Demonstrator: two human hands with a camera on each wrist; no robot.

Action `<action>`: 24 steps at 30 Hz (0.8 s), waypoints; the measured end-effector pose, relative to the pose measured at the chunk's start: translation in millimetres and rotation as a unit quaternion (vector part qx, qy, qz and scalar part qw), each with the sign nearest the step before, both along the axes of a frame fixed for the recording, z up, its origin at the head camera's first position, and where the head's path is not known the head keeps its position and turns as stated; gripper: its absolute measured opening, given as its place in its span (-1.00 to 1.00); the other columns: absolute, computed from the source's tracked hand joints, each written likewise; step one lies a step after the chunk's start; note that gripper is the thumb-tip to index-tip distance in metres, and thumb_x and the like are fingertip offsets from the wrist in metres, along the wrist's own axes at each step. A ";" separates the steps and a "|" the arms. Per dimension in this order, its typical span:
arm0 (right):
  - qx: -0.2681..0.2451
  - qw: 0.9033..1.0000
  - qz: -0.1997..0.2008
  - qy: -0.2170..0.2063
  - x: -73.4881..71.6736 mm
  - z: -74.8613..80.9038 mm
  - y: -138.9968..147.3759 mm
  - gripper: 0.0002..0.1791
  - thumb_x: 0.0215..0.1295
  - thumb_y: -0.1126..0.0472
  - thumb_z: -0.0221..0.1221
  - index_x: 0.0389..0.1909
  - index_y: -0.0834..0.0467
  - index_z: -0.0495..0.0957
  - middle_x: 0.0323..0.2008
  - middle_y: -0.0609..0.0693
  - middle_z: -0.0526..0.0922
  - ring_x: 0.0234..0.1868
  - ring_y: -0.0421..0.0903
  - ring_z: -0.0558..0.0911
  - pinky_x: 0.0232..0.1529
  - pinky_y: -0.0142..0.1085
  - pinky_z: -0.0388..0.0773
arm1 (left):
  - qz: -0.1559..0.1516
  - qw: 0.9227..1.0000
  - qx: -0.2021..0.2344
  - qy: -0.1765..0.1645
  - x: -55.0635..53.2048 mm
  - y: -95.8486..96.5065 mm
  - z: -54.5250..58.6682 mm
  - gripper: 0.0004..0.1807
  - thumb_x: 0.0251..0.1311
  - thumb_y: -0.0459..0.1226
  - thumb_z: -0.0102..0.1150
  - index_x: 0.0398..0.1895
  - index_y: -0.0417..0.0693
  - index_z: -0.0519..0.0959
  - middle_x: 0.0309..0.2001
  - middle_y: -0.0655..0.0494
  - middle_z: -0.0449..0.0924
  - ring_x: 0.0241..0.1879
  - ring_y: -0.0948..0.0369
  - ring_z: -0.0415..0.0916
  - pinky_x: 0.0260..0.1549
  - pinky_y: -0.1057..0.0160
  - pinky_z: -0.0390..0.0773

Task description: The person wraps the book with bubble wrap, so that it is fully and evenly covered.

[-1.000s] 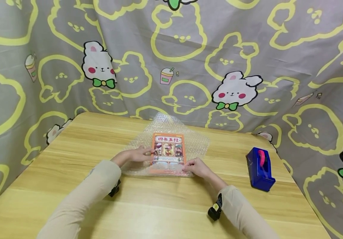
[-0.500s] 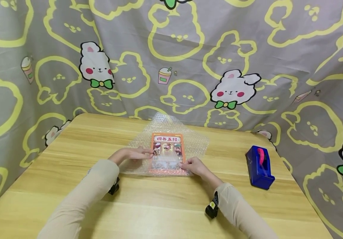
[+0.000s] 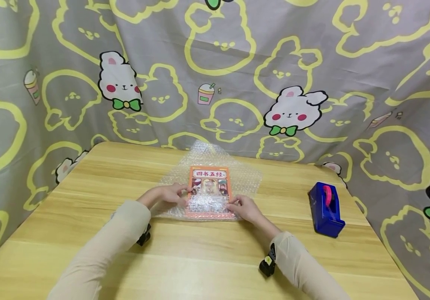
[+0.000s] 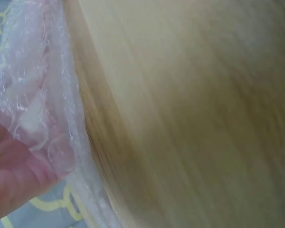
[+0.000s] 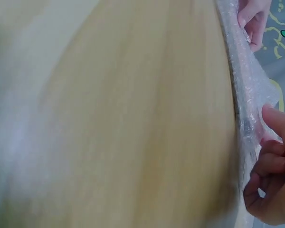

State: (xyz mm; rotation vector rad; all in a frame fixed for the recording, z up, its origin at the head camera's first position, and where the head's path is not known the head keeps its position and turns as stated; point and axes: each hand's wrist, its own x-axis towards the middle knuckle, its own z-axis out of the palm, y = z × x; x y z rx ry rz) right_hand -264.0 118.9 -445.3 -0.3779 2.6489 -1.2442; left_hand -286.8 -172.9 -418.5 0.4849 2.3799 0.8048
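Observation:
An orange picture-covered book (image 3: 209, 173) with Chinese characters lies on a sheet of bubble wrap (image 3: 242, 177). A near flap of the wrap is folded over the lower part of its cover. At the book's left edge, my left hand (image 3: 170, 193) holds the flap between thumb and fingers; the left wrist view shows the thumb (image 4: 23, 171) against the clear plastic (image 4: 33, 114). My right hand (image 3: 246, 208) pinches the flap near the book's lower right corner. Its other fingers (image 5: 266, 175) are curled in the right wrist view.
A blue tape dispenser (image 3: 325, 212) with a pink roll (image 3: 327, 196) stands at the right of the wooden table (image 3: 185, 258). A patterned grey curtain (image 3: 237, 87) hangs along the table's back and sides.
The near flap of bubble wrap has come farther up over the book's cover, and the right hand has shifted slightly left. The left hand's thumb and fingers have spread a little apart.

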 end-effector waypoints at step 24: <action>0.086 0.959 0.268 -0.022 -26.8 6.7 8.2 -0.46 0.29 0.22 0.07 0.30 0.09 0.24 -0.39 0.14 0.50 -0.67 -0.28 0.20 -0.59 -0.48 0.27 | 0.009 0.999 0.028 0.029 14.0 4.8 -5.2 -0.32 0.14 -0.35 0.08 0.35 0.00 0.11 0.33 -0.49 -0.38 0.32 -0.34 -0.38 0.14 -0.41 -0.19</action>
